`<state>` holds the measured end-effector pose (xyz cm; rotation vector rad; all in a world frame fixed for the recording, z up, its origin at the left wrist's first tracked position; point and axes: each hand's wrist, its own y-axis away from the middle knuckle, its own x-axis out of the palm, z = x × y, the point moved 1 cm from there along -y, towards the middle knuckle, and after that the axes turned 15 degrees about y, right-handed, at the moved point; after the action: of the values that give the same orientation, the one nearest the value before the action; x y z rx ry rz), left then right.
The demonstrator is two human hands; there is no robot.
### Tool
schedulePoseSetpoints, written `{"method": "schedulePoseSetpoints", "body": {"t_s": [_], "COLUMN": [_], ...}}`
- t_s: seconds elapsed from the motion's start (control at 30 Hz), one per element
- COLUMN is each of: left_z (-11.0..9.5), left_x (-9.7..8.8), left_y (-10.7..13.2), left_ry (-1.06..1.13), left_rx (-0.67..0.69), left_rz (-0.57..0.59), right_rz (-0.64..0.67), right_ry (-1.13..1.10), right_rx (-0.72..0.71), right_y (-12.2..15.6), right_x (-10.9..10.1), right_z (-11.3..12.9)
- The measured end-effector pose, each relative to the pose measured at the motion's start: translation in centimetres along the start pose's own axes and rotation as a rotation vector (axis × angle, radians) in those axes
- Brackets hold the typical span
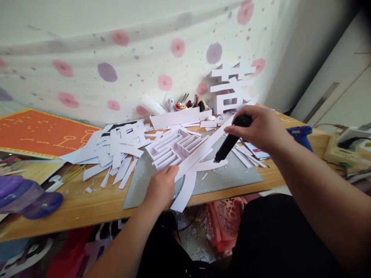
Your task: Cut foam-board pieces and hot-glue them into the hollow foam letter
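My left hand (162, 185) pinches the near end of a long white paper strip (199, 155), which slants up to the right. In my right hand (257, 123) is a thick black knife-like tool (227, 144), its narrow tip pointing down towards a curved white strip (211, 165). I cannot make out a blade. Behind the long strip is a white paper structure (166, 148) with upright walls forming narrow channels, partly hidden by the strip. It rests on a grey cutting mat (232, 184). Another curved white piece (185, 191) hangs over the mat's front edge.
White paper offcuts (118, 144) lie heaped left of the mat. A standing white paper character (230, 92) and a white tool box (175, 119) are at the back. A blue glue gun (301, 135) lies right; a pink basket (224, 224) is below the table edge.
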<state>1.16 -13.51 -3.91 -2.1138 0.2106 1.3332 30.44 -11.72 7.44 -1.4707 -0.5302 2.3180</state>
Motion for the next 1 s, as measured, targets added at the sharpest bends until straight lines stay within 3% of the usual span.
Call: {"method": "schedulePoseSetpoints", "body": {"t_s": [0.13, 0.33, 0.47, 0.57, 0.73, 1.0], "left_z": [0.0, 0.1, 0.0, 0.0, -0.3, -0.9], "left_x": [-0.5, -0.7, -0.5, -0.3, -0.6, -1.6], "left_y": [-0.4, -0.6, -0.4, -0.3, -0.6, -1.3], "left_ry": [0.046, 0.173, 0.281, 0.283, 0.282, 0.275], "left_rx": [-0.047, -0.062, 0.002, 0.027, -0.022, -0.234], "left_rz": [0.041, 0.062, 0.024, -0.004, 0.000, 0.075], "right_rz": [0.142, 0.244, 0.558, 0.683, 0.697, 0.576], "right_ry": [-0.041, -0.122, -0.270, -0.229, -0.213, -0.316], "right_rx": [-0.120, -0.164, -0.245, -0.332, -0.371, -0.241], "right_y": [1.1, 1.7, 1.8, 2.1, 2.5, 2.3], "right_x": [2.1, 3.8, 4.2, 4.8, 5.6, 5.3], "right_z": [2.0, 2.3, 2.0, 1.7, 1.8, 2.9]}}
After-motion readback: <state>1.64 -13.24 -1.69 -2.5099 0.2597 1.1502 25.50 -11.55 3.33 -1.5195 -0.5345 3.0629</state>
